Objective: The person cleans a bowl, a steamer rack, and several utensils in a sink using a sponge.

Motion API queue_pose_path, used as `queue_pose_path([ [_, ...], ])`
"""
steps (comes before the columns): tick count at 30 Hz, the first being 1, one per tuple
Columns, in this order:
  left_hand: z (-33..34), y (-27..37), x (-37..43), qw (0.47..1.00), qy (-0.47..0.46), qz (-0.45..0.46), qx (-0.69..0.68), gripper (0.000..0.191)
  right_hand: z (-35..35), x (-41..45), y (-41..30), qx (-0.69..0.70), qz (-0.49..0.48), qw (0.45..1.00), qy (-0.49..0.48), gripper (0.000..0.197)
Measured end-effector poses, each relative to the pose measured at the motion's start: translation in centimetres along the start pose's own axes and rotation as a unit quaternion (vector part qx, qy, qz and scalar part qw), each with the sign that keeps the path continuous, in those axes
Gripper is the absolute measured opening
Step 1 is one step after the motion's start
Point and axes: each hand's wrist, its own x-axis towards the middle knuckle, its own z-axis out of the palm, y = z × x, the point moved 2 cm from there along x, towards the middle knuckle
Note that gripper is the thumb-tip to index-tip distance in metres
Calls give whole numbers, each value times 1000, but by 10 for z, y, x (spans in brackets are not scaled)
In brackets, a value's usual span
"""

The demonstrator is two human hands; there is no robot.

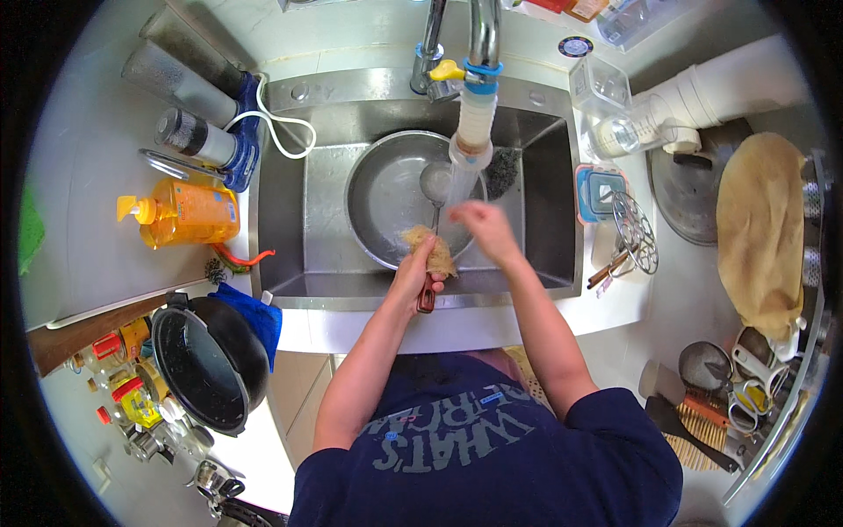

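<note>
My left hand (415, 270) grips a ladle by its brown handle (426, 302), together with a tan fibrous scrubbing pad (440, 257) wrapped against the shaft. The ladle's round metal bowl (435, 180) points away from me, over a wide grey pan (385, 191) in the sink. Beside the ladle, under the faucet's clear filter nozzle (469, 155), is my right hand (486, 230). Its fingers are blurred and partly curled, and nothing is plainly seen in them. Water appears to fall from the nozzle just above these fingers.
The stainless steel sink (323, 257) surrounds the pan, with a dark mesh scourer (504, 172) to its right. An orange soap bottle (194, 214) and a black pot (204, 362) stand left. To the right are a lidded container (600, 192), a wire masher (634, 234) and a pan lid (688, 191).
</note>
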Motion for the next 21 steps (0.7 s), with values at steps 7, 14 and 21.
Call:
queue_pose_path([
  [7, -7, 14, -12, 997, -29, -63, 38, 30, -79, 107, 131, -322, 154, 910, 213, 58],
  [14, -9, 10, -26, 995, -41, -88, -20, 27, -64, 119, 182, -436, 184, 877, 85, 66],
  [21, -8, 12, -21, 996, -35, -56, 66, 24, -75, 96, 172, -339, 124, 911, 198, 43],
])
